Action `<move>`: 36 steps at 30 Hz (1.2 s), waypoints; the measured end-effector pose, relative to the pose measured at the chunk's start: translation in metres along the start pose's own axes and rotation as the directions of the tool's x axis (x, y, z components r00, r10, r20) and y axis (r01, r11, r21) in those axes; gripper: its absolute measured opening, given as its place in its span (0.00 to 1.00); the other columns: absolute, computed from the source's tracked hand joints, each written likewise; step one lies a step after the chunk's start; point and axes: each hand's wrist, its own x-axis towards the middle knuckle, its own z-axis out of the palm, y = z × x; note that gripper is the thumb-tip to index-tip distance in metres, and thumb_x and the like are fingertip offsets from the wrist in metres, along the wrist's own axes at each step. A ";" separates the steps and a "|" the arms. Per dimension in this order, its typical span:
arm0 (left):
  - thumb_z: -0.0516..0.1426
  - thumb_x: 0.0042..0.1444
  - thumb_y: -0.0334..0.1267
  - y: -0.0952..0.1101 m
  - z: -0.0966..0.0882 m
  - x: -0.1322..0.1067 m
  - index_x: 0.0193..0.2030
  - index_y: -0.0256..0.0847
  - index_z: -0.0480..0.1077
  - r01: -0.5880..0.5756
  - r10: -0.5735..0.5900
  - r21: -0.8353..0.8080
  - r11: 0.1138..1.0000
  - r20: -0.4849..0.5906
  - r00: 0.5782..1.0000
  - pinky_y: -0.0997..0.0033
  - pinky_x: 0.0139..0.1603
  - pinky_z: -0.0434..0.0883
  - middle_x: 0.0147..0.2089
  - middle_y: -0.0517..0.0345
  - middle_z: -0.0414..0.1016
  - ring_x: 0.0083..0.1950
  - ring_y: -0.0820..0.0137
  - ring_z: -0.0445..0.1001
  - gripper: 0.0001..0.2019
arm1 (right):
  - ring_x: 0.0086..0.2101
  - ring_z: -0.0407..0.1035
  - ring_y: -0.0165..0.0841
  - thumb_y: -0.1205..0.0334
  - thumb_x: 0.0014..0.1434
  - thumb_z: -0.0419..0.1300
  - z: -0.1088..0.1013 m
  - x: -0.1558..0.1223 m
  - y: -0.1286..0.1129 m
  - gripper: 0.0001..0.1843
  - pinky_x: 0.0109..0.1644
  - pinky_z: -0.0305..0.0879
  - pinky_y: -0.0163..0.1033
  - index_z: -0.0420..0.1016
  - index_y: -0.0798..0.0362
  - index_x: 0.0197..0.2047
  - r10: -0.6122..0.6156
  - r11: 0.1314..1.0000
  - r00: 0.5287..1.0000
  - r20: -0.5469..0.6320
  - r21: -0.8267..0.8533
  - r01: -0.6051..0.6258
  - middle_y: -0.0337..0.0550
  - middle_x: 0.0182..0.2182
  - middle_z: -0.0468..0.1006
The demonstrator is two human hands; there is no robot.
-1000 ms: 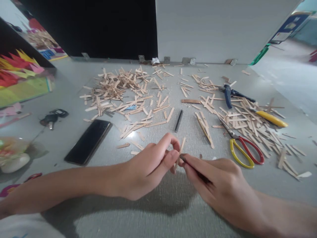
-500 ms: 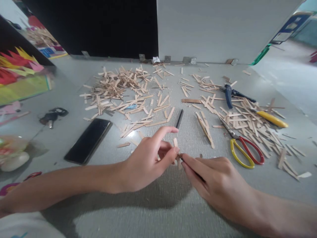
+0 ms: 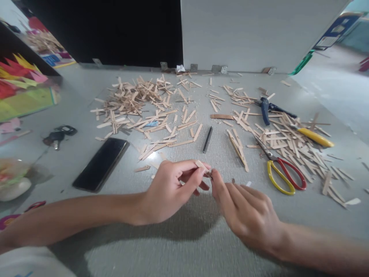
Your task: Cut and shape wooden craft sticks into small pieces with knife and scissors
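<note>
Near the middle of the view, my left hand pinches a short piece of wooden craft stick between thumb and forefinger. My right hand is closed close beside it, its fingertips at the stick's near right end. Inside that grip is a slim dark tool; only its tip shows and the rest is hidden by the fingers. Just beyond both hands lies a black pen-like rod on the grey table. To its right rests a narrow bundle of sticks.
Craft sticks lie heaped at the back left and scattered on the right. Scissors, a yellow-handled tool and blue-handled cutters lie right. A phone and keys lie left. A black-and-white panel stands behind.
The craft stick has turned from nearly upright to slanting up and left. My left forefinger has come down onto it from its raised position, and my right hand has rolled, hiding more of the tool.
</note>
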 end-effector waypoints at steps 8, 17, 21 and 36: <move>0.57 0.76 0.39 0.002 -0.001 0.002 0.43 0.36 0.81 0.027 -0.026 -0.056 0.998 0.016 1.000 0.77 0.35 0.86 0.40 0.53 0.88 0.37 0.68 0.89 0.13 | 0.19 0.69 0.29 0.80 0.73 0.55 0.003 -0.001 0.002 0.16 0.19 0.63 0.38 0.84 0.70 0.53 0.010 0.998 1.000 0.008 0.054 -0.010 0.39 0.21 0.78; 0.60 0.74 0.41 0.005 -0.002 0.004 0.39 0.36 0.81 0.081 -0.081 -0.155 0.985 0.008 0.997 0.78 0.31 0.84 0.34 0.54 0.85 0.33 0.68 0.88 0.13 | 0.21 0.70 0.30 0.78 0.72 0.56 0.008 -0.003 0.010 0.17 0.21 0.65 0.40 0.79 0.72 0.60 0.005 0.986 1.000 -0.019 0.168 -0.001 0.38 0.24 0.79; 0.61 0.73 0.37 0.007 -0.002 0.005 0.37 0.36 0.81 0.087 -0.089 -0.218 0.972 0.004 0.996 0.82 0.30 0.81 0.33 0.56 0.85 0.32 0.71 0.87 0.12 | 0.21 0.71 0.31 0.78 0.73 0.55 0.010 -0.003 0.010 0.21 0.20 0.64 0.40 0.75 0.72 0.65 -0.006 0.984 1.000 -0.020 0.178 0.009 0.40 0.25 0.81; 0.60 0.74 0.43 0.003 -0.005 0.011 0.39 0.37 0.77 0.100 -0.115 -0.184 0.978 -0.069 0.991 0.74 0.32 0.83 0.35 0.53 0.85 0.32 0.69 0.85 0.14 | 0.20 0.74 0.29 0.75 0.77 0.56 0.013 -0.001 0.011 0.13 0.22 0.67 0.38 0.78 0.68 0.58 0.099 0.966 0.993 -0.060 0.246 -0.081 0.41 0.27 0.86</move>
